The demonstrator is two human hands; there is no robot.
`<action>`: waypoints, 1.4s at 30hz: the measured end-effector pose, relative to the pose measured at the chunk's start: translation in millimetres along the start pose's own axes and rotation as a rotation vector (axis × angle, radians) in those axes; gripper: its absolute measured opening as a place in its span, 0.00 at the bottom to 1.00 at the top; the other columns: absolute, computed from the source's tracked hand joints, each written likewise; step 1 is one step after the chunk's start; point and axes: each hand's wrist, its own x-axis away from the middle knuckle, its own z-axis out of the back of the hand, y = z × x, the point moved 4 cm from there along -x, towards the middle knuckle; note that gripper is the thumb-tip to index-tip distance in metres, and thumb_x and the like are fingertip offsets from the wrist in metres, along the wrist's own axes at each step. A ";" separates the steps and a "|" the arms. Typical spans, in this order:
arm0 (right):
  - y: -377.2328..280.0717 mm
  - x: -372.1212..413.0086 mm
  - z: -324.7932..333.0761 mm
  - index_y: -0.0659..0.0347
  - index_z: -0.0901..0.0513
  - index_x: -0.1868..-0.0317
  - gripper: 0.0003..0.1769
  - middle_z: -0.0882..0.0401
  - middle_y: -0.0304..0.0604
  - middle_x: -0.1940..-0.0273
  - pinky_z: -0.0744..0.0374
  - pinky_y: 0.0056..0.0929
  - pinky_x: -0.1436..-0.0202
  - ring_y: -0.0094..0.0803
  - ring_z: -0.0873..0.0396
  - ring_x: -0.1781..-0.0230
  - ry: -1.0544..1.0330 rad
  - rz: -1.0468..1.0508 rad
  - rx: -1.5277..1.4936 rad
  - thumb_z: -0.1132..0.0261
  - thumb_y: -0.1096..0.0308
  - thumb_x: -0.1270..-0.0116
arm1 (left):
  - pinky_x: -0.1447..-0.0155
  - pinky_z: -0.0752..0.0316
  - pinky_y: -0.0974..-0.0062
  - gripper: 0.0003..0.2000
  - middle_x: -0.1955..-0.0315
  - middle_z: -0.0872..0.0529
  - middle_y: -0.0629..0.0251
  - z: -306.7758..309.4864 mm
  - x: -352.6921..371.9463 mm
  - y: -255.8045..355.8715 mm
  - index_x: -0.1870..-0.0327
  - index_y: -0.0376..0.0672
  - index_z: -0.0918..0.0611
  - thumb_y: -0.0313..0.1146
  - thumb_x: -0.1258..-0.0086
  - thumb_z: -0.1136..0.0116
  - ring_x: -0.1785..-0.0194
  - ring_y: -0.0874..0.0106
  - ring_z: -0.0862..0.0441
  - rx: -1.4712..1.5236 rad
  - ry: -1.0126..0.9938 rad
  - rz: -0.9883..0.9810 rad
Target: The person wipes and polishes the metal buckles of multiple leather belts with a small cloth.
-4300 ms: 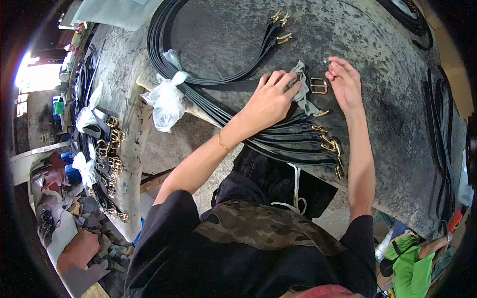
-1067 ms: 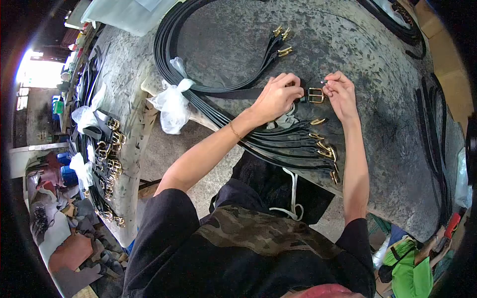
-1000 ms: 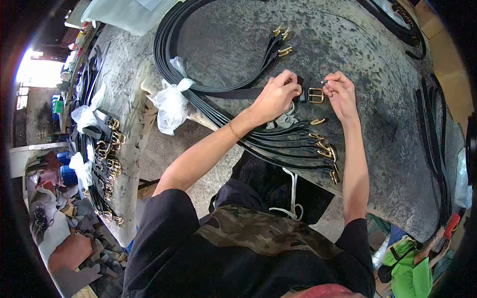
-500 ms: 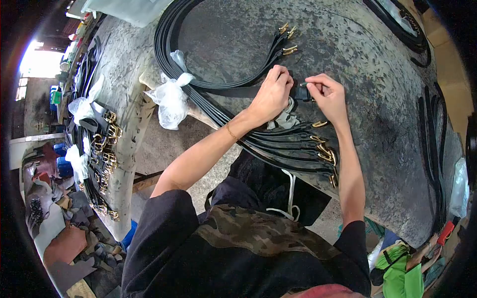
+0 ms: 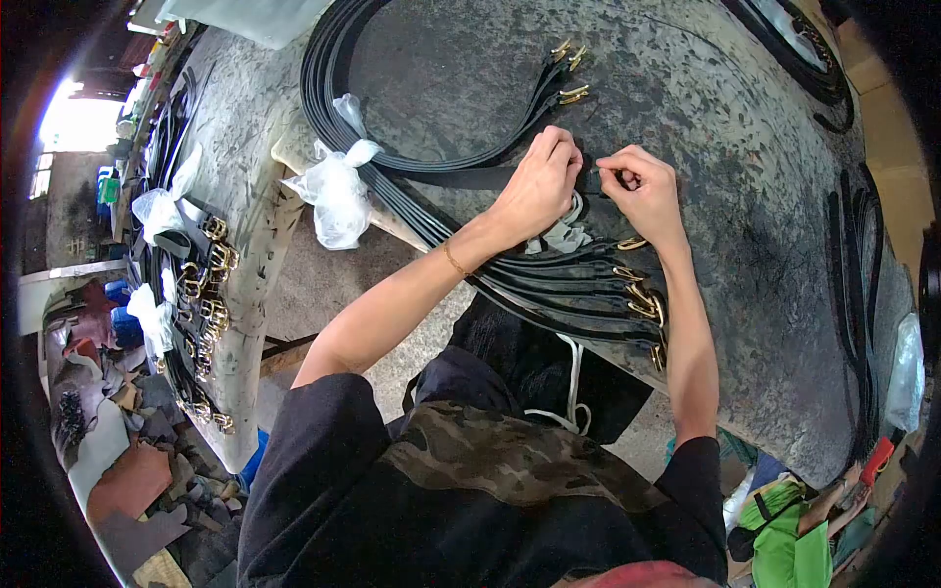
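My left hand (image 5: 542, 181) is closed on a black belt (image 5: 461, 179), whose end is hidden under the curled fingers. Just right of it, my right hand (image 5: 643, 191) makes a pinch, thumb against forefinger. A small dark bit shows at those fingertips, too little to name. Below both hands lie the gold buckles (image 5: 642, 302) of a bundle of black belts (image 5: 421, 218), tied with clear plastic (image 5: 338, 196). A crumpled pale scrap (image 5: 564, 236) sits under my left hand. Further gold-tipped belt ends (image 5: 571, 73) lie beyond my hands.
A second bundle of belts with gold buckles (image 5: 211, 294) hangs over the table's left part. Black straps (image 5: 855, 294) lie along the right edge, with more coiled straps (image 5: 799, 49) at the far right. Leather scraps (image 5: 132, 480) cover the floor at lower left.
The black rectangular piece that showed between my hands is no longer visible there. My right hand has shifted slightly left; my left hand stays nearly in place.
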 end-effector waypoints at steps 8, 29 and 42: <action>5.2 0.2 0.8 0.65 0.13 0.62 0.06 0.20 0.37 0.70 0.32 0.23 0.73 0.19 0.33 0.77 0.001 -0.040 -0.017 0.30 0.79 0.41 | 0.49 0.25 0.62 0.07 0.55 0.26 0.51 3.9 0.5 1.9 0.60 0.32 0.24 0.20 0.35 0.40 0.52 0.51 0.23 0.035 -0.041 0.044; 51.9 0.9 15.0 0.69 0.16 0.53 0.07 0.19 0.38 0.62 0.23 0.21 0.60 0.21 0.24 0.66 0.142 -0.361 -0.999 0.35 0.77 0.29 | 0.41 0.29 0.59 0.16 0.44 0.24 0.56 8.5 6.5 30.3 0.51 0.42 0.16 0.35 0.39 0.31 0.38 0.57 0.28 -0.303 -0.304 -0.206; 77.8 0.6 31.7 0.63 0.17 0.50 0.09 0.18 0.37 0.62 0.21 0.34 0.48 0.24 0.22 0.64 0.227 -0.371 -1.485 0.38 0.73 0.27 | 0.48 0.22 0.68 0.10 0.59 0.15 0.58 0.4 -22.1 26.1 0.56 0.37 0.18 0.27 0.37 0.33 0.53 0.59 0.18 -0.028 -0.065 -0.086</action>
